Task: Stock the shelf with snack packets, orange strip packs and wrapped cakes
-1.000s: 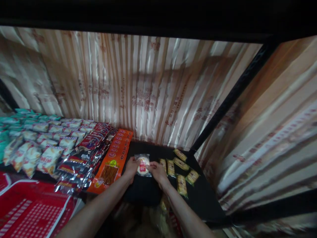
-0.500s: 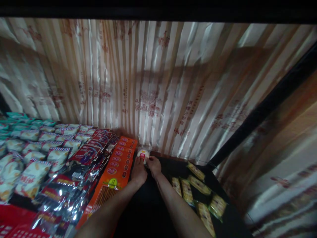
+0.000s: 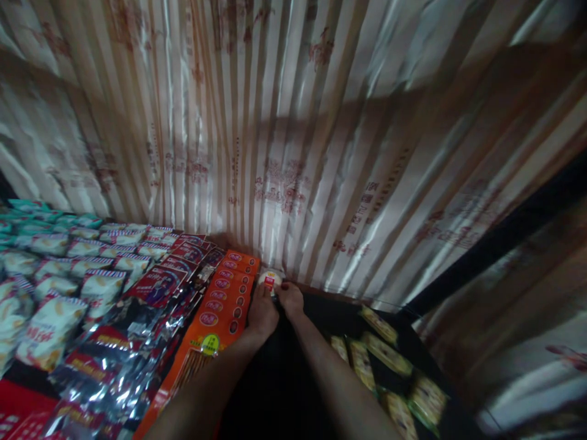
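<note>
A small clear packet with a round pale bun and a red label [image 3: 269, 280] sits at the back of a dark shelf, against the striped foil wall. My left hand [image 3: 261, 313] and my right hand [image 3: 290, 299] both reach to it, fingers closed on its near edge. The packet lies just right of a row of orange packs [image 3: 219, 305].
Left of the orange packs lie rows of silver-and-red bags [image 3: 151, 287] and white snack bags [image 3: 50, 318]. Several yellow packets [image 3: 385, 354] lie on the dark shelf [image 3: 284, 391] to the right. A black frame post [image 3: 504, 238] rises at the right.
Both hands carried the bun packet from the middle of the shelf to the back wall. The view has moved closer and tilted up.
</note>
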### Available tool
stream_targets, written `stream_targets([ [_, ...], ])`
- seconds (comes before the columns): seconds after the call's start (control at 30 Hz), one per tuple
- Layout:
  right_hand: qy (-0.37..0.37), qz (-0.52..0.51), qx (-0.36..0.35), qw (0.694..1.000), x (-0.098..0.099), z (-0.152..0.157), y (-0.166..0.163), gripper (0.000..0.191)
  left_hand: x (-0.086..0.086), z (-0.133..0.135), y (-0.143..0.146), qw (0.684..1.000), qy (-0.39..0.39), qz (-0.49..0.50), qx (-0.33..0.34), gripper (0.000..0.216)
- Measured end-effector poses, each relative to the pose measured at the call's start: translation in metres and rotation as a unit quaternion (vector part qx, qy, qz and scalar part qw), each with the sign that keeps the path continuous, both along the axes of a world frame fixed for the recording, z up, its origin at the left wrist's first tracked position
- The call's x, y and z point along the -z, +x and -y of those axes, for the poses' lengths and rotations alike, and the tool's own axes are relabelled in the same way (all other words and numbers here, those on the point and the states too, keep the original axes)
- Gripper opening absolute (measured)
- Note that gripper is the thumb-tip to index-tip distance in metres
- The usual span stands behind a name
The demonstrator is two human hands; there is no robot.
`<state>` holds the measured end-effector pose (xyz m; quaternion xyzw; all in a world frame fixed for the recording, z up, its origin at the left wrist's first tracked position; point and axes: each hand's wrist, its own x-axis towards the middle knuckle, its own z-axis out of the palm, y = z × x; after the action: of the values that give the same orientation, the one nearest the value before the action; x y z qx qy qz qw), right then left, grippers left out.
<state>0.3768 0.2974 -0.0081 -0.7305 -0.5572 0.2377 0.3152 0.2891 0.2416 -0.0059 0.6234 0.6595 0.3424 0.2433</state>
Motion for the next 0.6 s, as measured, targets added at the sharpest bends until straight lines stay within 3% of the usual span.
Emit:
stream_targets([
  [0.13,0.015,-0.003,0.011,1.0,-0.003,0.011,0.001,0.029,-0.002,0.008,0.001,1.0,0.003,0.008,0.006,0.054],
  [0.27,0.117,-0.101,0.011,0.988,-0.001,0.04,-0.008,0.044,-0.011,0.023,-0.016,0.995,0.071,0.072,-0.013,0.046],
  [0.33,0.133,-0.203,-0.015,0.97,0.005,0.057,-0.02,0.053,-0.015,0.027,-0.036,0.992,0.096,0.079,-0.03,0.042],
  [0.47,0.085,-0.394,-0.019,0.915,0.023,0.081,-0.054,0.069,-0.014,0.024,-0.085,0.993,0.094,0.033,-0.069,0.043],
  [0.6,0.063,-0.473,-0.007,0.879,0.035,0.084,-0.08,0.079,-0.005,0.021,-0.116,0.992,0.055,-0.091,-0.061,0.045],
])
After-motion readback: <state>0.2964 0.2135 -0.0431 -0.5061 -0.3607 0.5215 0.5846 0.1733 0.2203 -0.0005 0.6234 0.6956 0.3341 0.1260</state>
